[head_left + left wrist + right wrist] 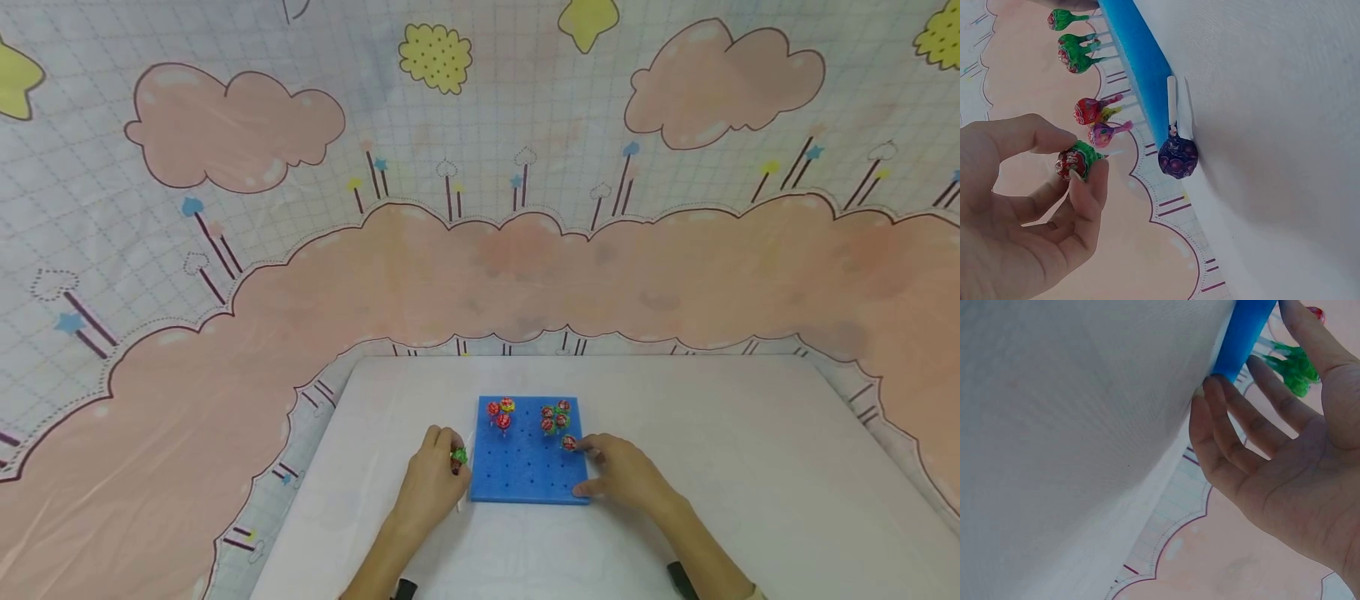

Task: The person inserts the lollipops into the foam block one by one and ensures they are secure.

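My left hand [430, 477] pinches a green-and-red wrapped lollipop [1079, 161] by its head, between thumb and fingertips, just left of a blue pegboard [517, 460]. In the left wrist view a dark purple lollipop [1178, 157] lies on the white table beside the board's edge. At the board's right side is my right hand [626, 473], fingers loosely extended and fingertips at the edge. Close to its index finger stands one green-and-red lollipop [568, 442] on the board.
Red and yellow lollipops [503, 422] stand in the board's back left. Several green-and-red ones [549, 423] are grouped at its back right. Rows of small holes cover the board. Behind the white table [720, 433] hangs a cloud-patterned cloth [480, 275].
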`<state>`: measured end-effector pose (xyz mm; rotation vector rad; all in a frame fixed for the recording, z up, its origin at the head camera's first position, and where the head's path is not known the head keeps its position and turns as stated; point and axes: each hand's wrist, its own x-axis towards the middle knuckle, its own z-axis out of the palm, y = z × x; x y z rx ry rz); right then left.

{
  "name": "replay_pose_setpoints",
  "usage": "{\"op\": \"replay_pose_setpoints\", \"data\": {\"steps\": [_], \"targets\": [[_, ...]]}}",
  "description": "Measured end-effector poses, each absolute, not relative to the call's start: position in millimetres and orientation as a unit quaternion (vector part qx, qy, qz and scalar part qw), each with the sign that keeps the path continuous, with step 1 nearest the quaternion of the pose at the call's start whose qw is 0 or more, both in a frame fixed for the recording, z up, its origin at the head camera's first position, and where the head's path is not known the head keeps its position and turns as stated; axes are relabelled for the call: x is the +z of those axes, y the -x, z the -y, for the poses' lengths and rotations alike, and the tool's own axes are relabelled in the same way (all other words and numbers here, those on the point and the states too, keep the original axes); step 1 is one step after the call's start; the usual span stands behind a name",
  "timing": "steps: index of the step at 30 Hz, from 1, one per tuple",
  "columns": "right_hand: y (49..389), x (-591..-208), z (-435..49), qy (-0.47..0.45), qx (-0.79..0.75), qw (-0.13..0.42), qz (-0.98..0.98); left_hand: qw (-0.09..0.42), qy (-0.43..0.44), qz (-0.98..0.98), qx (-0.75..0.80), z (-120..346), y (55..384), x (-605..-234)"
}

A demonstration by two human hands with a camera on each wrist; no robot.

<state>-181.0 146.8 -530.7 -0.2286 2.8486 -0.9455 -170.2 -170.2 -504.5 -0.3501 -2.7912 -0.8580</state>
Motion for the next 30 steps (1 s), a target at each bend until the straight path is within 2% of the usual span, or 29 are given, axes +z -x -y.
{"op": "replay_pose_setpoints", "data": {"steps": [10,21,30], "targets": [[181.6,-530.2,-145.9,0.072,-0.316,0.07,-0.943,0.14,0.122,0.935,-0.303,167.3,170.0,-501.8],[181.4,-531.2,-147.1,0.072,-0.317,0.07,-0.943,0.149,0.111,0.912,-0.365,166.7,171.5,-500.0],[182.3,-531.7,-147.1,0.076,-0.318,0.068,-0.943,0.208,0.116,0.89,-0.388,167.1,175.6,-496.0]]}}
